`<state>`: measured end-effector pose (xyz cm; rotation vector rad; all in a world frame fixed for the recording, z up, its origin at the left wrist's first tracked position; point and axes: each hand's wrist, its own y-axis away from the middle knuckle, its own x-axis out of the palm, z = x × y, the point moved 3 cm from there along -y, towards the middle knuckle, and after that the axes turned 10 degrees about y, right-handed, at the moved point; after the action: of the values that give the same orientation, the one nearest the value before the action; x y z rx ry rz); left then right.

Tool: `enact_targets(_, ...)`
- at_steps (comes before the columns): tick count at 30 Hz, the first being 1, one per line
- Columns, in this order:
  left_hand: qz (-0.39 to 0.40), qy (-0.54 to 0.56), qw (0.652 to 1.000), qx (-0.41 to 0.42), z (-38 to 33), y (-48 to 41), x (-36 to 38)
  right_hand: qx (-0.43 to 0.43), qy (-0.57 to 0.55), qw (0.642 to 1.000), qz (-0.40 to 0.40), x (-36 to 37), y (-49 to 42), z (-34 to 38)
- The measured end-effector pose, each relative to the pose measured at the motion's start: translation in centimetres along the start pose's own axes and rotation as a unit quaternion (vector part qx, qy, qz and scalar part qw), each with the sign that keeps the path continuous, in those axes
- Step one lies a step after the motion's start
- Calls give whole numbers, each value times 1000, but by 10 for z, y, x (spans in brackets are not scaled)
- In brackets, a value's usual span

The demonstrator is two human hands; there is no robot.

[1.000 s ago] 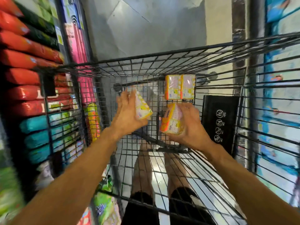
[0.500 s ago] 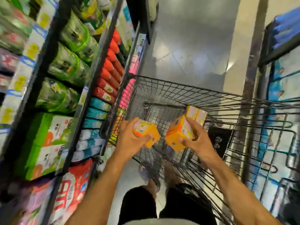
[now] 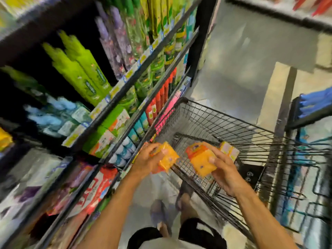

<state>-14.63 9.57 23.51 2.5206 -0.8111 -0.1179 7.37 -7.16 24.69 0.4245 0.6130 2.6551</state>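
The left hand (image 3: 146,159) grips one orange pack (image 3: 168,159), fingers curled round its near side. The right hand (image 3: 224,169) grips a second orange pack (image 3: 202,163), thumb pressed on its upper face. One pack per hand keeps each under separate control. Both packs are held side by side, not touching, over the near left rim of the cart (image 3: 233,121), beside the shelf (image 3: 125,97). This position suits either a transfer to the shelf or a drop into the cart. A third pack (image 3: 230,152) shows just beyond the right hand, within the cart's outline.
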Motion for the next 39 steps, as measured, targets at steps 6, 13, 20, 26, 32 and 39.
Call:
enact_targets(6, 39, 139, 988, -54, 16, 68, -44, 0, -24, 999, 40, 48, 40, 5)
enact_targets(13, 14, 163, 985, -46, 42, 143, -72, 27, -108, 986, 126, 91, 59, 4)
enact_targets(20, -84, 225, 971, 15, 71, 237, -84, 80, -167, 957, 225, 147, 82, -12)
enact_targets(26, -246, 256, 932, 74, 93, 342, -90, 112, -105, 945, 290, 199, 113, -37)
enact_targets(32, -363, 303, 878, 74, 148, 449, -112, 158, -95, 901, 392, 273, 165, -60)
enact_targets(39, -431, 361, 820, 107, 200, 576, -142, 168, 50, 886, 430, 363, 239, -112)
